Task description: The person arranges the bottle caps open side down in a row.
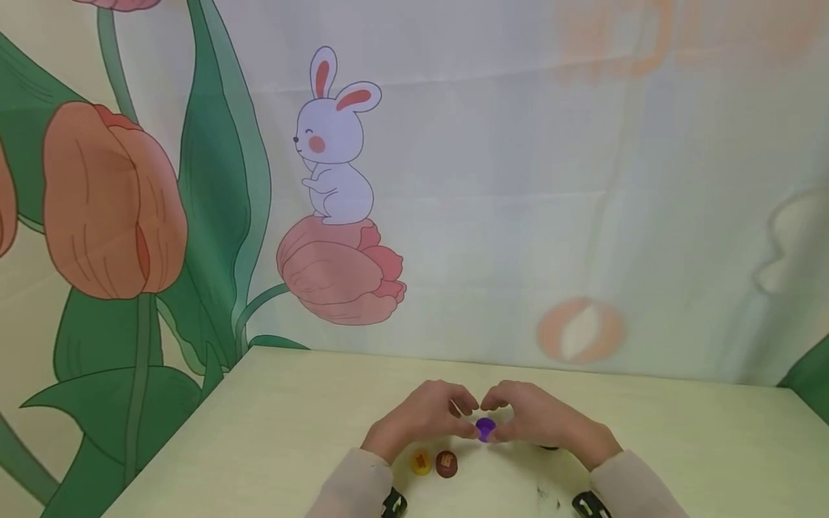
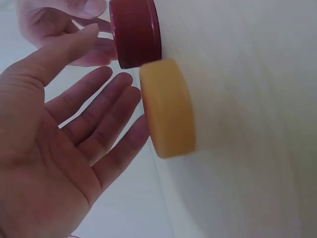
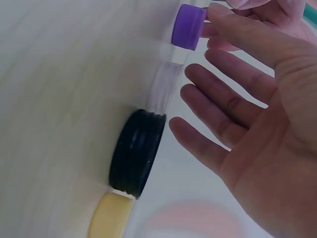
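Note:
A small purple bottle cap point(image 1: 486, 429) sits on the table between my two hands. My left hand point(image 1: 430, 414) comes in from the left, its thumb tip right at the cap's edge. From the other side, my right hand point(image 1: 537, 416) arches over with its thumb tip close against the purple cap point(image 3: 188, 27). Both hands have their other fingers loosely spread, as the left hand point(image 2: 74, 134) and right hand point(image 3: 252, 114) show in the wrist views. Near the left hand stand a yellow cap point(image 2: 168, 109) and a dark red cap point(image 2: 136, 32).
Beside my right hand are a black ridged lid point(image 3: 137, 153), a clear cap-like piece point(image 3: 165, 87) and a pale yellow cap point(image 3: 110, 215). The pale table point(image 1: 291, 417) meets a printed curtain point(image 1: 479, 216) with a rabbit and tulips at its back edge.

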A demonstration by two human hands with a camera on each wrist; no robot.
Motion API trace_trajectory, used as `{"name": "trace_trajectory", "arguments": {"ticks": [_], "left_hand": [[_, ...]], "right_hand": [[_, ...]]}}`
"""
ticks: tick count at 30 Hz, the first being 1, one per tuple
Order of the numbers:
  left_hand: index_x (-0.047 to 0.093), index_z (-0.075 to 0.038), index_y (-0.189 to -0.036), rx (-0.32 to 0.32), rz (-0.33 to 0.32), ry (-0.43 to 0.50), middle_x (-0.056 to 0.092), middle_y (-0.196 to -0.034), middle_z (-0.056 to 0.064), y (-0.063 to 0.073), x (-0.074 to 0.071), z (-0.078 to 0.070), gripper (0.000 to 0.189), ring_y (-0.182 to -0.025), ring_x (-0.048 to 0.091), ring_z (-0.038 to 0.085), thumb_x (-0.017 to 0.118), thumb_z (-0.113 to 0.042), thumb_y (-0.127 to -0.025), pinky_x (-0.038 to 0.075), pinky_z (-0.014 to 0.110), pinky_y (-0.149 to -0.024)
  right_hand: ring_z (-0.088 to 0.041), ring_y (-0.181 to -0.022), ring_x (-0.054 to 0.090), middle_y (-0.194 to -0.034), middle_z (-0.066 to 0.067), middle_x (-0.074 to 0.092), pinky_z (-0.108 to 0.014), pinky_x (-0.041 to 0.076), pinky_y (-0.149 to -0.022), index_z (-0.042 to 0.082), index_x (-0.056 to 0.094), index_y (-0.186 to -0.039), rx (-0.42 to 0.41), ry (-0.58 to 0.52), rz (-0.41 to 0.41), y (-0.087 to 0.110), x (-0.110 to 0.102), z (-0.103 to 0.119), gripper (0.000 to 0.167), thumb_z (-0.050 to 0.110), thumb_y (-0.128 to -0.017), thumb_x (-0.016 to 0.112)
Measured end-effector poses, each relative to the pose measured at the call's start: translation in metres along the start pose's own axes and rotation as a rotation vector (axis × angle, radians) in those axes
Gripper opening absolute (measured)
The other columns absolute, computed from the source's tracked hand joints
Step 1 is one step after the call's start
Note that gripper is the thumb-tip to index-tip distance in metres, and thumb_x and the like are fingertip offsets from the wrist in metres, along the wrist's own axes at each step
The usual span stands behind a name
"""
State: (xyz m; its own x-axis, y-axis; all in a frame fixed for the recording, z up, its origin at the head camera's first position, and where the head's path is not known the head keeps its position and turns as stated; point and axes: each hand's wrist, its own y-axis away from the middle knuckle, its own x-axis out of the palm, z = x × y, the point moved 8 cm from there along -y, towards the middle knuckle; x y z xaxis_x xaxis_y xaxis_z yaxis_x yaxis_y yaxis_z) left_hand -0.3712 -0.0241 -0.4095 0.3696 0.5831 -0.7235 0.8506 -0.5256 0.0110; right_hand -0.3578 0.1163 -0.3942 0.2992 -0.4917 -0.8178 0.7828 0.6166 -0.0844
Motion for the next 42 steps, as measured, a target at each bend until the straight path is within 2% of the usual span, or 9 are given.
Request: {"name": "trace_trajectory", "arguments": {"ticks": [3,8,17,23,31,38,42], "left_hand": [[0.08,-0.015,-0.115,-0.034,0.01,-0.015,0.075,-0.104,-0.007,-0.001,0.002,0.001,0.03,-0.097,0.068,0.01,0.089,-0.021,-0.087,0.056,0.033,-0.089],[0.081,-0.016,-0.113,-0.062,0.013,-0.047,0.074,-0.099,-0.009,0.0,0.002,0.0,0.028,-0.093,0.065,0.01,0.089,-0.023,-0.088,0.055,0.036,-0.09],[0.083,-0.017,-0.109,-0.014,0.006,-0.117,0.075,-0.095,-0.012,0.003,0.005,-0.004,0.025,-0.087,0.062,0.006,0.09,-0.025,-0.087,0.052,0.03,-0.085],[0.083,-0.017,-0.109,-0.014,0.001,-0.117,0.075,-0.096,-0.01,0.004,0.004,-0.007,0.024,-0.087,0.061,0.008,0.09,-0.023,-0.087,0.051,0.031,-0.086],[0.082,-0.018,-0.11,0.019,0.005,-0.128,0.076,-0.099,-0.009,0.004,0.006,-0.01,0.025,-0.088,0.062,0.005,0.09,-0.02,-0.086,0.051,0.029,-0.086],[0.079,-0.017,-0.106,0.043,-0.022,-0.108,0.075,-0.095,-0.009,0.005,0.003,-0.012,0.022,-0.088,0.063,0.006,0.09,-0.02,-0.087,0.052,0.029,-0.085],[0.078,-0.016,-0.107,0.076,-0.051,-0.115,0.075,-0.094,-0.009,0.007,0.001,-0.014,0.021,-0.086,0.066,0.004,0.088,-0.019,-0.089,0.053,0.027,-0.085]], "right_hand": [[-0.033,-0.114,0.067,-0.115,-0.003,0.073,-0.059,0.051,-0.1,0.008,0.074,-0.115,0.013,-0.011,0.013,0.001,0.002,-0.003,0.039,0.022,-0.083,0.091],[-0.028,-0.107,0.068,-0.11,0.002,0.074,-0.051,0.054,-0.095,0.01,0.075,-0.113,-0.012,0.003,0.009,0.0,0.002,-0.003,0.035,0.02,-0.083,0.09],[-0.017,-0.094,0.063,-0.1,0.011,0.066,-0.037,0.052,-0.086,0.016,0.078,-0.105,-0.071,0.037,0.0,-0.001,0.006,-0.002,0.022,0.018,-0.085,0.089],[-0.015,-0.093,0.062,-0.099,0.009,0.065,-0.036,0.052,-0.085,0.015,0.078,-0.105,-0.061,0.046,0.001,-0.002,0.006,-0.002,0.022,0.02,-0.086,0.089],[-0.016,-0.093,0.063,-0.099,0.008,0.066,-0.037,0.052,-0.085,0.013,0.077,-0.102,-0.027,0.021,0.002,0.0,0.005,-0.002,0.023,0.022,-0.086,0.09],[-0.023,-0.102,0.069,-0.102,0.008,0.073,-0.048,0.053,-0.092,0.015,0.075,-0.102,-0.041,-0.006,-0.018,0.0,0.001,0.004,0.02,0.028,-0.091,0.085],[-0.023,-0.102,0.07,-0.101,0.009,0.073,-0.051,0.054,-0.091,0.016,0.075,-0.102,-0.024,-0.024,-0.035,0.0,0.0,0.003,0.017,0.03,-0.094,0.082]]}}
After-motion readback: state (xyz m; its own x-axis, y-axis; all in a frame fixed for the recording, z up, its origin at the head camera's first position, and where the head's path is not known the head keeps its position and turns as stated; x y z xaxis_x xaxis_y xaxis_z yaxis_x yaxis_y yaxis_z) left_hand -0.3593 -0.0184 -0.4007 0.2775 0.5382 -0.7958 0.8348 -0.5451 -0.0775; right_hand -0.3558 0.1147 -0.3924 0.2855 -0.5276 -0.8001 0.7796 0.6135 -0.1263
